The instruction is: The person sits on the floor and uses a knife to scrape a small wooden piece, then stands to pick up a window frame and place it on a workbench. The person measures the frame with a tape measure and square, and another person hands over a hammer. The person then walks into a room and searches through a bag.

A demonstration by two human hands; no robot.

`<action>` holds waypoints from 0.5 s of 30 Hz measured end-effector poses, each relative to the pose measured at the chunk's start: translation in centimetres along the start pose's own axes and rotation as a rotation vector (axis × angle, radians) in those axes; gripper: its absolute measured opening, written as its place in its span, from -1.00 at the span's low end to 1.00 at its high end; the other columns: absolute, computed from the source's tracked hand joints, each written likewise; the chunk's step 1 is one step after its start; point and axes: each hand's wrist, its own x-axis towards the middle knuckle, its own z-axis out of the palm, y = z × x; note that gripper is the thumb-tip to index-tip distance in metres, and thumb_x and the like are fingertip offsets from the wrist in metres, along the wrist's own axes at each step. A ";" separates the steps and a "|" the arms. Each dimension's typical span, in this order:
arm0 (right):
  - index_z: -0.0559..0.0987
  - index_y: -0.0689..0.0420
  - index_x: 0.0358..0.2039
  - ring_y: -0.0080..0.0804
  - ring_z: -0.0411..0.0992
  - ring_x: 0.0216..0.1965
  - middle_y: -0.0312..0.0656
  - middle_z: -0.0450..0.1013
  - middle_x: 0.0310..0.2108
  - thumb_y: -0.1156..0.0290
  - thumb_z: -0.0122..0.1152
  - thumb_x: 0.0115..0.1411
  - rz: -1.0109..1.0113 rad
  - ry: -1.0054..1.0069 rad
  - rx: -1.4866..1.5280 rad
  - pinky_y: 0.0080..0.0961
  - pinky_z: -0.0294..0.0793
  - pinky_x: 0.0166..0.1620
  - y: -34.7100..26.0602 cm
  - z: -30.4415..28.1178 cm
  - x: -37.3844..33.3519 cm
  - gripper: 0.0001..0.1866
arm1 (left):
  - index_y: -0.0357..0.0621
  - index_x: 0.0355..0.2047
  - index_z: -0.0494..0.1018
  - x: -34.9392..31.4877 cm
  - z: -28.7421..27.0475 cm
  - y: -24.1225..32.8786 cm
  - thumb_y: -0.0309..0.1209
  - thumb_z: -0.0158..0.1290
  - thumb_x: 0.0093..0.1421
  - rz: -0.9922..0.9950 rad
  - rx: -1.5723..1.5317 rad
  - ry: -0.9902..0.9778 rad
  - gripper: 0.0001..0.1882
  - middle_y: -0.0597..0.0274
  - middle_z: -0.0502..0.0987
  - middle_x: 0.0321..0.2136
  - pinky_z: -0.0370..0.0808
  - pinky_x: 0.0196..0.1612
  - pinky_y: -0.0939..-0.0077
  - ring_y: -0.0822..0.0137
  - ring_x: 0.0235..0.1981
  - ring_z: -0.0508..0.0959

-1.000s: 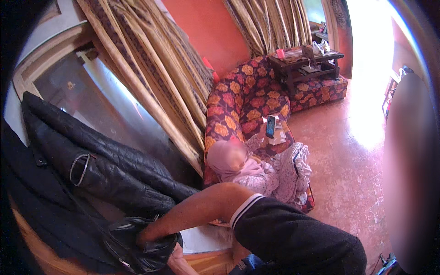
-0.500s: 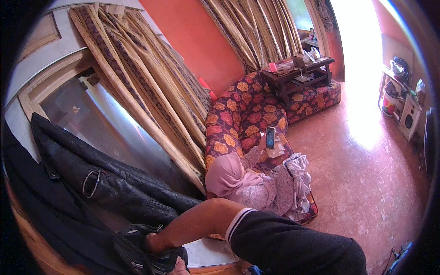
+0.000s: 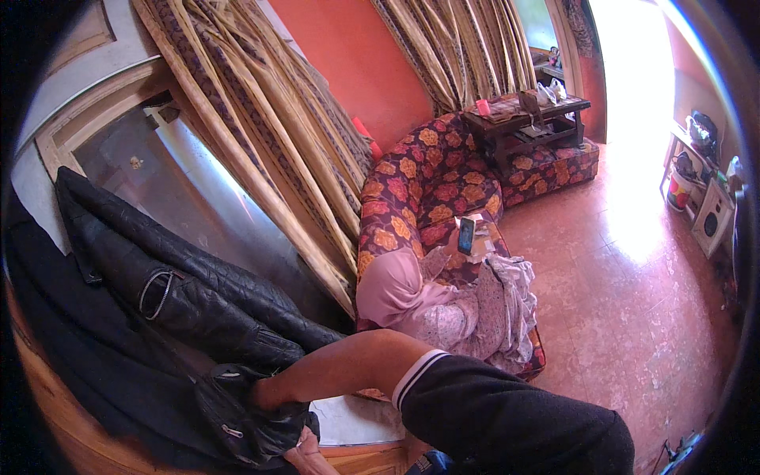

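A black bag [image 3: 226, 423] with zips hangs at the lower left, in front of a black leather jacket [image 3: 198, 293] with a curved zip pocket. My right arm, in a dark sleeve with white stripes, crosses from the lower right. My right hand [image 3: 267, 393] is sunk into the bag up to the wrist, so its fingers are hidden. Just below, my left hand [image 3: 305, 454] is closed on the bag's lower right edge, partly seen. What the bag holds cannot be seen.
A person [image 3: 412, 297] in a pink head covering sits on a flowered sofa [image 3: 388, 194] with a phone [image 3: 465, 236]. Behind stand a dark wooden table [image 3: 522, 111] and long striped curtains [image 3: 261, 134]. A white speaker [image 3: 712, 218] is at the right; dark cloth [image 3: 63, 340] hangs at left.
The view has shifted slightly. My right hand stays inside the bag, and my left hand remains at its edge. The seated person's phone sits a little lower in the view.
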 end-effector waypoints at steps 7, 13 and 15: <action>0.67 0.09 -0.12 -0.05 0.50 0.00 -0.05 0.55 -0.02 0.25 0.29 0.10 0.052 0.052 0.293 -0.16 0.53 0.03 -1.8 0.2 0.6 -0.66 | -0.08 -0.04 0.48 0.5 -0.5 -0.7 -0.11 -0.01 0.26 0.391 0.730 -0.333 -0.61 0.23 0.56 0.02 0.34 -0.54 0.48 0.36 -0.18 0.53; 0.67 0.10 -0.12 -0.05 0.51 -0.01 -0.04 0.55 -0.03 0.26 0.28 0.11 0.051 0.056 0.258 -0.16 0.53 0.03 -3.6 0.2 1.8 -0.66 | -0.08 0.00 0.46 -0.6 1.8 -0.5 -0.09 0.00 0.26 0.312 0.563 -0.219 -0.58 0.22 0.53 0.06 0.31 -0.43 0.43 0.32 -0.12 0.49; 0.67 0.10 -0.12 -0.05 0.51 -0.01 -0.03 0.55 -0.04 0.26 0.28 0.11 0.052 0.068 0.254 -0.16 0.53 0.03 -3.8 -0.1 1.8 -0.67 | -0.08 0.01 0.45 -1.1 2.3 -0.5 -0.08 0.00 0.25 0.312 0.569 -0.211 -0.56 0.22 0.53 0.07 0.30 -0.39 0.42 0.31 -0.10 0.48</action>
